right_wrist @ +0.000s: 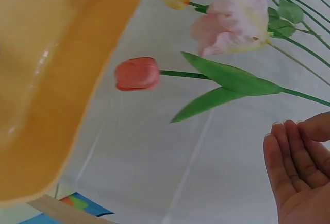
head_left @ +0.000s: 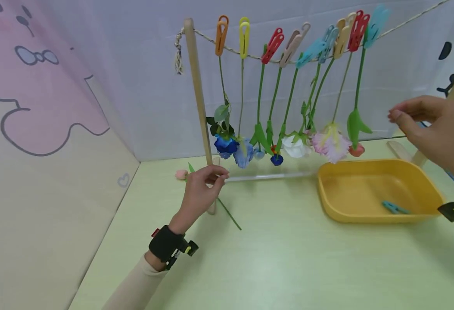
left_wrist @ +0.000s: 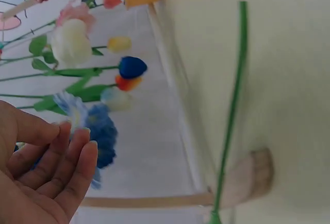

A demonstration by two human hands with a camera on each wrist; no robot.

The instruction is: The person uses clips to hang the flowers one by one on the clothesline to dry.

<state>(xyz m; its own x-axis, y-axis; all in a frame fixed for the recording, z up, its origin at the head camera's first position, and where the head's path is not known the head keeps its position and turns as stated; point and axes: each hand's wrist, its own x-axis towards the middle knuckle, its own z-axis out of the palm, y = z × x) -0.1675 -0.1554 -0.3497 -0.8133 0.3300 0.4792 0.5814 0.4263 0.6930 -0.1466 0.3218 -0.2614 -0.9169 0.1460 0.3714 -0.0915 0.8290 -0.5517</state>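
A thin twine line (head_left: 258,57) runs from a pale wooden post (head_left: 198,94) off to the right, and coloured plastic clothes pegs (head_left: 275,45) clip nine artificial flowers to it by their stems, heads hanging down; that keeps the blooms off the pale green surface (head_left: 281,262) and lets each peg be reached from the front.

The left hand (head_left: 200,193) sits low at the foot of the post, fingers (left_wrist: 72,167) loosely bent and close together. The head view suggests the fingertips meet near the post, but the left wrist view shows them holding nothing, so I cannot tell whether they touch it. Just below the post, one loose pink-budded flower with a long green stem (head_left: 227,212) lies flat on the surface, its bud (head_left: 181,174) left of the post and its stem passing under the hand.

The right hand (head_left: 436,129) is raised well right of the post, level with the hanging red tulip (head_left: 356,150); its fingers (right_wrist: 289,157) lie side by side, gently curved, empty.

A shallow yellow plastic tray (head_left: 328,198) rests right of the post, under the last flowers, with one teal peg (head_left: 394,208) inside. The hanging blooms crowd the space between post and tray, and the pegs at the right end overlap, leaving little free twine there
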